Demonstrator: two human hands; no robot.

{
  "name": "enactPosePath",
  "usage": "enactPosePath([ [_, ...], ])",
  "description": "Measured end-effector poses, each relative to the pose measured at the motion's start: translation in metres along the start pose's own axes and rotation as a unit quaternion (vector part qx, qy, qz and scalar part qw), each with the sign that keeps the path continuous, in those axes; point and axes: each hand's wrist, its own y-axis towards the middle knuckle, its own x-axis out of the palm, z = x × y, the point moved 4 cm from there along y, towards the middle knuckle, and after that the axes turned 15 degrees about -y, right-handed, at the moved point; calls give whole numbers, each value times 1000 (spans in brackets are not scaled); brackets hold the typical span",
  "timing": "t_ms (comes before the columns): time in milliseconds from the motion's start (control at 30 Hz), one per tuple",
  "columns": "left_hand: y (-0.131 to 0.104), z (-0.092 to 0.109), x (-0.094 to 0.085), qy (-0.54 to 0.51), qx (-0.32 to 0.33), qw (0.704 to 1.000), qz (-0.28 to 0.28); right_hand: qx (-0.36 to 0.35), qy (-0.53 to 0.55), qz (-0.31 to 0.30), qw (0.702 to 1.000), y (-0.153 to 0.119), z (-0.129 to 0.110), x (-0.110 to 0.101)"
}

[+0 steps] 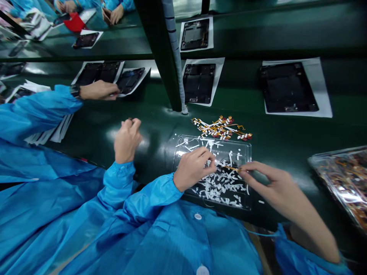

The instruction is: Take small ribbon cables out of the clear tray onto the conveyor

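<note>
While both hands work above the clear plastic tray of white paper scraps at the near edge of the dark green table | left hand fingers pinched shut on thin orange flex strip | right hand fingers pinched on its other end | heap of orange flex strips just beyond tray | co-worker's fist to the left.

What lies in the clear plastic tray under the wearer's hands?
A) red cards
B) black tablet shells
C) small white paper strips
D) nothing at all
C: the clear tray holds a scatter of small white strips, and the left hand and right hand pinch a thin orange strip between them above it.
</note>
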Motion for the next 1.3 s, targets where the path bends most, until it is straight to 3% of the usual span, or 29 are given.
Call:
enactPosePath([
  [133, -10, -12, -7, 23, -17, 1000, -14, -9, -46, 0, 999, -10, 10, -38],
  [233, -4, -2, -15, -87, -21, 996, 4, -37, -46, -29, 998, -2, 2, -45],
  [333, 11, 15, -12, -273, -34, 961, -36, -73, -30, -63, 995, 15, -15, -33],
  [433, 21, 23, -8, -363, -38, 929, -59, -118, -30, -61, 991, 29, -29, -20],
  [667, 14, 6, -6, -402, -153, 902, 48, -131, -77, 49, 987, 29, -35, -13],
  [833, 11, 7, -4, -382, -128, 911, 86, -118, -97, 69, 986, 27, -36, -5],
  [1067, 8, 7, 0, -377, -148, 909, 104, -96, -122, 73, 985, 25, -35, 5],
  [1200, 8, 5, 4, -409, -165, 892, 101, -132, -210, 126, 961, 23, -40, 11],
  [1300, 10, 0, 8, -476, -204, 851, 86, -164, -309, 181, 919, 20, -44, 16],
])
